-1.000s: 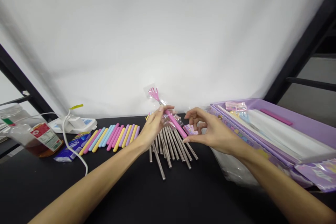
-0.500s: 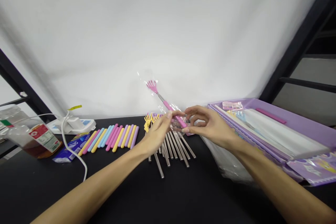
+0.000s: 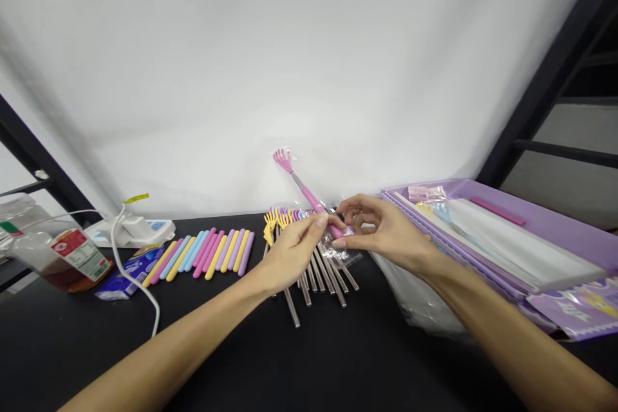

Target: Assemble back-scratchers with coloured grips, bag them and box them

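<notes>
A pink back scratcher [image 3: 309,195] with a hand-shaped head and a metal shaft points up and to the left, inside a clear plastic sleeve [image 3: 342,256]. My left hand [image 3: 290,250] is closed around its handle, thumb on top. At the handle's lower end, my right hand [image 3: 386,226] is closed, its thumb and fingertips pinching the sleeve; the exact grip is partly hidden. Beneath my hands lies a pile of back scratchers without grips, their metal shafts [image 3: 332,277] toward me and their coloured heads [image 3: 271,225] partly covered by my left hand.
Several pastel handle grips [image 3: 217,254] lie in a row on the black table [image 3: 309,367]. Further left are a blue packet [image 3: 126,277], a power strip [image 3: 164,230] with a white cable, and a jar [image 3: 62,251]. A purple box [image 3: 463,190] and clear bags [image 3: 425,302] are at right.
The back scratcher has slid down and slightly right into the sleeve, so less sleeve sticks out past its head. My left hand has shifted a little right along the handle.
</notes>
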The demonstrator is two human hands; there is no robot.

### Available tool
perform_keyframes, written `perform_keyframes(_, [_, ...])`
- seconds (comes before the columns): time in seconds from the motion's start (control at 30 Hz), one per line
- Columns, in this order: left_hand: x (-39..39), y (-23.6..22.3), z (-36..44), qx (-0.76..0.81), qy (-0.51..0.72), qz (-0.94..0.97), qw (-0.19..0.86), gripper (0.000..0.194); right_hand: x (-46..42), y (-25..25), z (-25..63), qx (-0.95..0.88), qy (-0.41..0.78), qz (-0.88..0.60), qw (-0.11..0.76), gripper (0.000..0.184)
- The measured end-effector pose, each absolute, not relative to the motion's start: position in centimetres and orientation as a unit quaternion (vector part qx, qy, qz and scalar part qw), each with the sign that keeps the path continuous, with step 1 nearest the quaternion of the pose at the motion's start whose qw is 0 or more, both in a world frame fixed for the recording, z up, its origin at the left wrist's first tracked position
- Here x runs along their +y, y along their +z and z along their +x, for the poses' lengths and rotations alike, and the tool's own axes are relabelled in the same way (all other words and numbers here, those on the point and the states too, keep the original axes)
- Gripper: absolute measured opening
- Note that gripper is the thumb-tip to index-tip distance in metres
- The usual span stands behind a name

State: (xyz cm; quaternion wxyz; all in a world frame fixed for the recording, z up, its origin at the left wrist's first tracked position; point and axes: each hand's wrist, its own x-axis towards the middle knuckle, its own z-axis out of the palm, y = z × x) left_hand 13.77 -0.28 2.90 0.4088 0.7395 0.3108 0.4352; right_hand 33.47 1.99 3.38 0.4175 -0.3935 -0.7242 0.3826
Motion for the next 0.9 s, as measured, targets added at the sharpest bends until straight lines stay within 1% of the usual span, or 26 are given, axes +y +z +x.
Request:
perform_keyframes(0.17, [-0.7, 3.2, 13.9, 0.305, 0.417, 0.736, 0.437, 0.043, 1.9, 3.1, 33.2, -0.725, 0.359, -0.398, 0.432, 0.061])
perform_keyframes(0.27, [-0.8, 3.3, 14.0, 0.298, 0.419, 0.729, 0.452, 0.044, 1.7, 3.1, 33.2, -0.739, 0.328, -0.378, 0.450, 0.077])
perform_keyframes(0.3, [-0.8, 3.3, 14.0, 0.296, 0.418, 0.725, 0.460, 0.045, 1.7, 3.2, 33.2, -0.750, 0.319, -0.369, 0.447, 0.083])
perform_keyframes(0.33, [-0.8, 3.3, 14.0, 0.294, 0.415, 0.723, 0.468, 0.046, 1.6, 3.2, 33.2, -0.762, 0.314, -0.357, 0.439, 0.084])
perform_keyframes(0.37, [-0.8, 3.3, 14.0, 0.293, 0.410, 0.721, 0.476, 0.047, 1.6, 3.2, 33.3, -0.776, 0.312, -0.343, 0.427, 0.081])
perform_keyframes(0.47, [-0.7, 3.3, 13.7, 0.295, 0.382, 0.717, 0.502, 0.051, 1.6, 3.1, 33.3, -0.804, 0.309, -0.308, 0.405, 0.056])
perform_keyframes(0.53, [-0.4, 3.4, 13.3, 0.295, 0.357, 0.714, 0.526, 0.053, 1.7, 3.1, 33.3, -0.805, 0.302, -0.306, 0.408, 0.046])
perform_keyframes(0.63, [0.4, 3.9, 12.3, 0.288, 0.354, 0.705, 0.543, 0.051, 1.8, 3.2, 33.4, -0.793, 0.299, -0.319, 0.424, 0.046])
perform_keyframes(0.73, [1.5, 4.6, 11.1, 0.326, 0.450, 0.659, 0.507, 0.046, 1.8, 3.4, 33.7, -0.780, 0.311, -0.339, 0.424, 0.048])
perform_keyframes(0.8, [2.0, 4.9, 10.6, 0.363, 0.507, 0.622, 0.474, 0.040, 1.7, 3.6, 33.9, -0.781, 0.341, -0.340, 0.397, 0.050])
perform_keyframes(0.87, [2.1, 5.0, 10.4, 0.376, 0.531, 0.613, 0.448, 0.036, 1.5, 3.6, 33.9, -0.785, 0.387, -0.331, 0.352, 0.052])
perform_keyframes(0.9, [2.0, 4.9, 10.4, 0.374, 0.535, 0.619, 0.437, 0.040, 1.4, 3.6, 33.8, -0.786, 0.408, -0.326, 0.331, 0.053])
